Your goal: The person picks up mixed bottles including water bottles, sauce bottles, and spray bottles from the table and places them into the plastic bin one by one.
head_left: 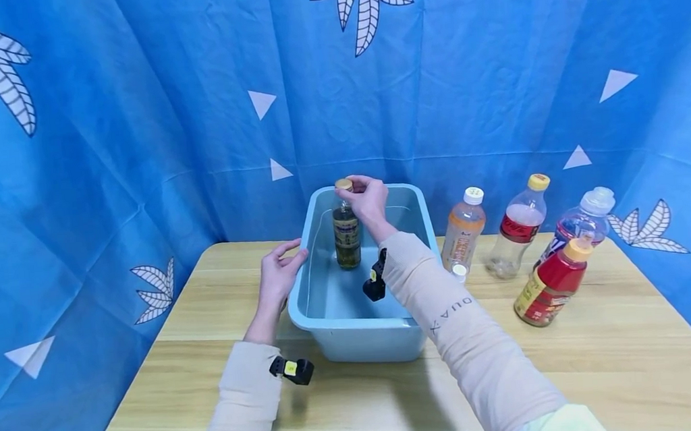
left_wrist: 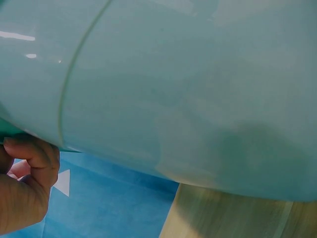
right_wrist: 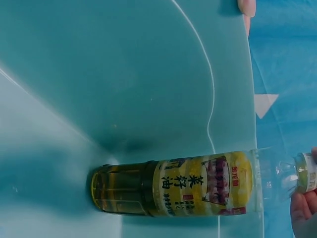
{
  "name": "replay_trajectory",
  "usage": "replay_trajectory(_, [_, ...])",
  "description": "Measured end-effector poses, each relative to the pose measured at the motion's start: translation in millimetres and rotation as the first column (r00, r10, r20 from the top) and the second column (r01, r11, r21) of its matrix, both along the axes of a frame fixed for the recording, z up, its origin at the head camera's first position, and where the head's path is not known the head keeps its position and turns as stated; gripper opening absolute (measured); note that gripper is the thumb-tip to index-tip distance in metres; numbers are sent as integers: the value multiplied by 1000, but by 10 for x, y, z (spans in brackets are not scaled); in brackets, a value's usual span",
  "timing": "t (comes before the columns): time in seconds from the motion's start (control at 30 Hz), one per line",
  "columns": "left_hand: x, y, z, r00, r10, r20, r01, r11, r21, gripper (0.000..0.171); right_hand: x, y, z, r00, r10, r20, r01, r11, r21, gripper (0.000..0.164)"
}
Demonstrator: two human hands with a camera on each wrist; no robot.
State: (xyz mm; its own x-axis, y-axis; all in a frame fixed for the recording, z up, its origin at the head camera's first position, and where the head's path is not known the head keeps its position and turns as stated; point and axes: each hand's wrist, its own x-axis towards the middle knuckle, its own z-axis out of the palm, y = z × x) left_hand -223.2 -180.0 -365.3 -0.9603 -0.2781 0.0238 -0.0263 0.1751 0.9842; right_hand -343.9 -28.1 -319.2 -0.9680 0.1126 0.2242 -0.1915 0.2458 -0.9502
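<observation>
A light blue plastic basin point(head_left: 367, 339) stands on the table. Inside it, near the back left, an oil bottle point(head_left: 347, 235) with a yellow label stands upright; in the right wrist view its lower part holds yellow-brown oil point(right_wrist: 119, 191). My right hand point(head_left: 370, 200) pinches this bottle by its cap and neck, fingertips around the top. At the basin's left side, my left hand point(head_left: 279, 268) grips the rim between thumb and fingers. The left wrist view shows that hand point(left_wrist: 32, 183) curled at the rim, part of its fingers hidden.
Right of the basin stand an orange drink bottle point(head_left: 463, 233), a clear bottle with a red label point(head_left: 516, 229), a blue-labelled bottle point(head_left: 578, 227) and a red sauce bottle point(head_left: 551, 287). My right sleeve partly hides a white-capped bottle point(head_left: 459, 272). A blue curtain point(head_left: 463, 84) hangs behind.
</observation>
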Motion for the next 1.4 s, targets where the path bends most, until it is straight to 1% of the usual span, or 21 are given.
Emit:
replay_trajectory(0.17, [4,12,7,1000,-1,7,1,1000,1,35,-11,18,-18,1000,3,30,-3,1000,-1,30])
replay_trajectory(0.67, [14,24,16,1000,0,17,0,1000,0,35,-10,27,-16,1000,16,-14,-15,998,55,30])
replay_trajectory(0.8, [18,27,17,1000,5,21,-5,1000,0,36,-16,38,-11,999,37,8,-37,997,74,31])
replay_trajectory(1.07, [19,13,1,1000,16,13,-16,1000,3,35,-17,55,42,996,82,46,-89,983,159,32])
replay_trajectory(1.27, [19,14,-7,1000,13,6,-13,1000,-2,35,8,66,84,990,112,90,-126,977,172,37])
replay_trajectory(1.4, [11,13,-13,1000,11,1,-11,1000,-8,35,32,71,125,988,123,95,-139,973,182,39])
